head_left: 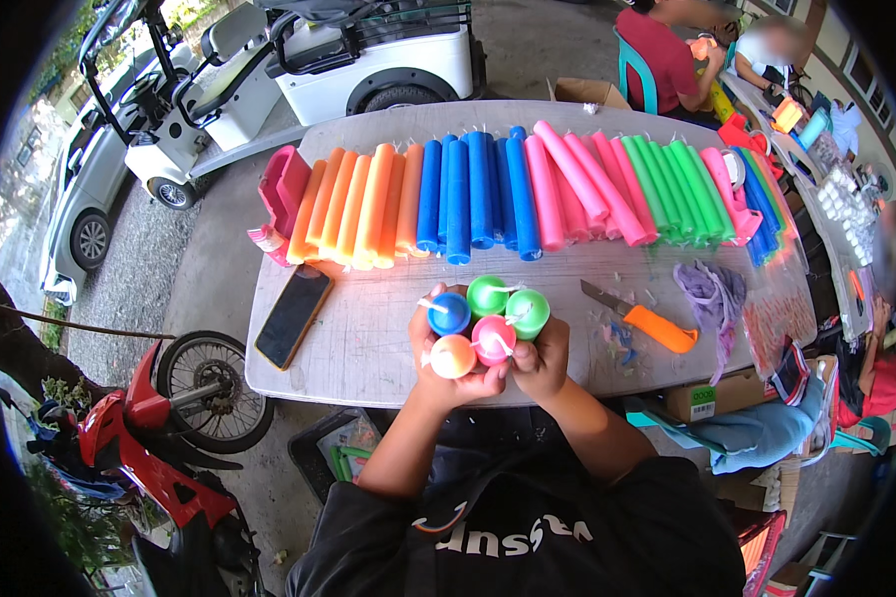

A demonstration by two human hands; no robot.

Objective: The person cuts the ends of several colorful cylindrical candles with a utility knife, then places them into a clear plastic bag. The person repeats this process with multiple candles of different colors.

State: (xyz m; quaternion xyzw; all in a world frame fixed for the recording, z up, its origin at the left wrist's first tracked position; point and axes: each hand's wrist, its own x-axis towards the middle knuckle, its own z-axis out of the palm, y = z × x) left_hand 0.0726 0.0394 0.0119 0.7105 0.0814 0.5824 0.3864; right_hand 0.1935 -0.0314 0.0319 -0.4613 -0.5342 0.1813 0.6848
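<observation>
Both hands cup a bundle of several upright candles, wick ends towards the camera. My left hand [448,388] wraps the side with the blue candle [449,313] and the orange candle [453,357]. My right hand [543,362] closes round the side with a green candle [528,313] and the pink candle [493,339]; another green candle [487,296] stands at the far side. Beyond them lies a row of orange candles [373,205], blue candles [480,190], pink candles [590,186] and green candles [679,190].
A smartphone [293,317] lies left on the table [418,298]. Right of the hands are an orange-handled knife [661,328], a purple cloth [709,298] and wax scraps. Pink tape dispensers [282,186] flank the candle row. People sit at another table, upper right.
</observation>
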